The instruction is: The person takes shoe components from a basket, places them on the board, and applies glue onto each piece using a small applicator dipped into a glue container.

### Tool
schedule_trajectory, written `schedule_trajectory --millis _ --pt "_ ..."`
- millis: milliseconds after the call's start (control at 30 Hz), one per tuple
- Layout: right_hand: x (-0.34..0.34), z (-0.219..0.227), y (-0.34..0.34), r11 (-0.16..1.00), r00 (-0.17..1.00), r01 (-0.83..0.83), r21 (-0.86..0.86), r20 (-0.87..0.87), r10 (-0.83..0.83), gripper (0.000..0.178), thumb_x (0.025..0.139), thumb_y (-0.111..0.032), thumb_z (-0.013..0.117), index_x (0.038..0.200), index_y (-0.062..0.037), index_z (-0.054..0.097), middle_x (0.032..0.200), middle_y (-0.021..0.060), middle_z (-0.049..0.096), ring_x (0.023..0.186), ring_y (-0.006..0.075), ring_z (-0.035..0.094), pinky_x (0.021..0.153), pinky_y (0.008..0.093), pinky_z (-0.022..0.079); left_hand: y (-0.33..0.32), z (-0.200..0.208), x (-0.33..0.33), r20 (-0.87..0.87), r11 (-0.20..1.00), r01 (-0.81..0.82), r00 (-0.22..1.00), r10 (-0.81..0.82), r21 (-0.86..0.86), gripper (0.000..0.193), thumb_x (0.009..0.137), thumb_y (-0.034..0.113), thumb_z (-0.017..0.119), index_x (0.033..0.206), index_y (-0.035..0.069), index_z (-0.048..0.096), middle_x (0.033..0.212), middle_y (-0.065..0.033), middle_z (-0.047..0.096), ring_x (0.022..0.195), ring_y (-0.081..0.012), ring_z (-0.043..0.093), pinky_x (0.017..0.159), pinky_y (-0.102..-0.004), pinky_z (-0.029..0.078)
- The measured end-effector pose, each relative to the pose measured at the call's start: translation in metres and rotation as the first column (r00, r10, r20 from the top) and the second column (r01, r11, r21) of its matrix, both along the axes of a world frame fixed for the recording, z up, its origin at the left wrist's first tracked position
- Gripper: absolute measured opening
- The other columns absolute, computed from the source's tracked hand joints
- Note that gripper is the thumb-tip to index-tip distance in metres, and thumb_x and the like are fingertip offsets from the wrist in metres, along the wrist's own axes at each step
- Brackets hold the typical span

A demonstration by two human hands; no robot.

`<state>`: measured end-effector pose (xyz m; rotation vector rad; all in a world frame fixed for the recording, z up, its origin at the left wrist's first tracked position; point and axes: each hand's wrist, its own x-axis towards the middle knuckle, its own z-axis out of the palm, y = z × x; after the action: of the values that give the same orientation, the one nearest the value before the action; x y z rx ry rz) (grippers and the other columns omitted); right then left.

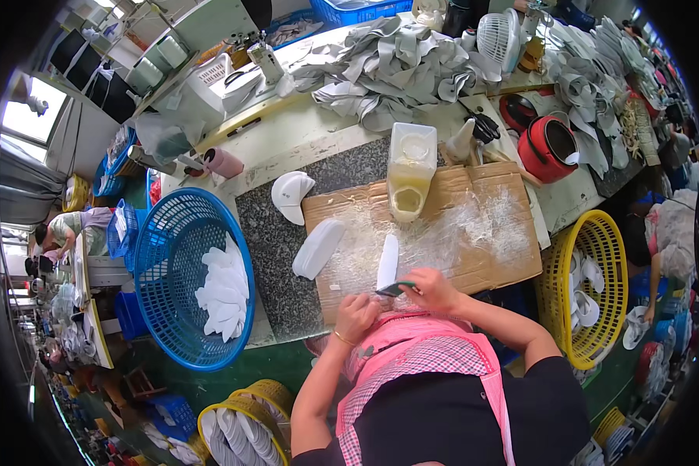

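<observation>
A narrow white curved piece (387, 260) lies on the cardboard sheet (474, 248) in front of me. My right hand (429, 290) is closed around a flat tool with a dark green handle (398, 288), which rests at the near end of the white piece. Beside it, my left hand (357, 317) has its fingers curled together near that same end; what they pinch is hidden. To the left lies a longer white stack of curved pieces (318, 248), partly on the cardboard. Behind that sits a white cap (291, 196).
A cut plastic container (410, 171) with yellowish contents stands on the cardboard's far edge. At left is a blue basket (151, 287) of white pieces; at right, a yellow basket (617, 287). A red pot (537, 151), scissors (485, 128) and heaped grey-white pieces (396, 66) lie behind.
</observation>
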<state>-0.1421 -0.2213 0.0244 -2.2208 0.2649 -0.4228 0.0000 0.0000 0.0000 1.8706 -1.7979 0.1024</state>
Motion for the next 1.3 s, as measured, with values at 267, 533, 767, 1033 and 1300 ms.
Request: schedule_trajectory --millis 267,533,767,1033,1300 --pt "0.005 -0.005 -0.001 0.982 0.992 -0.037 -0.183 0.113 0.058 0.020 0.082 -0.007 0.072 0.102 -0.0069 0.069 0.079 0.0114 0.058 0.074 0.0327 0.061 0.066 0.0436 0.049 0.000 -0.006 0.005 0.085 0.996 -0.070 0.994 0.074 -0.050 0.017 0.085 0.011 0.068 0.078 0.014 0.053 0.068 0.0012 0.052 0.070 -0.0149 0.057 0.064 -0.0339 0.042" --pt "0.044 -0.025 -0.047 0.913 0.989 0.128 -0.387 0.123 -0.086 0.030 0.075 -0.003 0.067 0.105 -0.0096 0.071 0.081 0.0073 0.059 0.076 0.0272 0.062 0.068 0.0404 0.049 -0.009 0.022 0.001 -0.119 0.971 -0.189 0.978 0.172 -0.144 0.026 0.076 0.005 0.078 0.088 0.012 0.056 0.083 0.0011 0.067 0.075 -0.0183 0.062 0.067 -0.0360 0.044" --pt "-0.004 -0.016 0.007 0.957 0.997 -0.048 -0.285 0.042 0.063 0.018 0.082 -0.007 0.070 0.101 -0.0077 0.071 0.081 0.0087 0.061 0.072 0.0281 0.061 0.066 0.0403 0.049 -0.006 0.002 -0.001 -0.042 0.995 -0.093 0.995 0.092 -0.039 0.025 0.081 0.007 0.075 0.078 0.014 0.052 0.079 0.0016 0.063 0.072 -0.0172 0.058 0.067 -0.0355 0.043" --pt "0.015 0.007 -0.034 0.975 0.987 0.151 0.164 -0.077 -0.140 0.009 0.092 -0.008 0.069 0.099 -0.0024 0.068 0.080 0.0150 0.061 0.070 0.0344 0.061 0.063 0.0398 0.047 -0.008 0.006 -0.003 -0.228 0.903 -0.407 0.900 0.370 -0.141 0.025 0.075 0.008 0.081 0.080 0.013 0.058 0.074 -0.0016 0.057 0.072 -0.0220 0.057 0.065 -0.0392 0.043" --pt "0.066 0.019 -0.093 0.881 0.931 0.365 -0.300 0.121 -0.345 0.015 0.090 -0.006 0.069 0.106 -0.0083 0.071 0.086 0.0107 0.062 0.074 0.0353 0.060 0.065 0.0444 0.047 0.057 0.118 0.053 -0.224 0.352 -0.783 0.518 0.826 -0.512 0.054 0.076 -0.003 0.084 0.084 0.011 0.033 0.083 -0.0051 0.074 0.071 -0.0204 0.048 0.062 -0.0308 0.041"
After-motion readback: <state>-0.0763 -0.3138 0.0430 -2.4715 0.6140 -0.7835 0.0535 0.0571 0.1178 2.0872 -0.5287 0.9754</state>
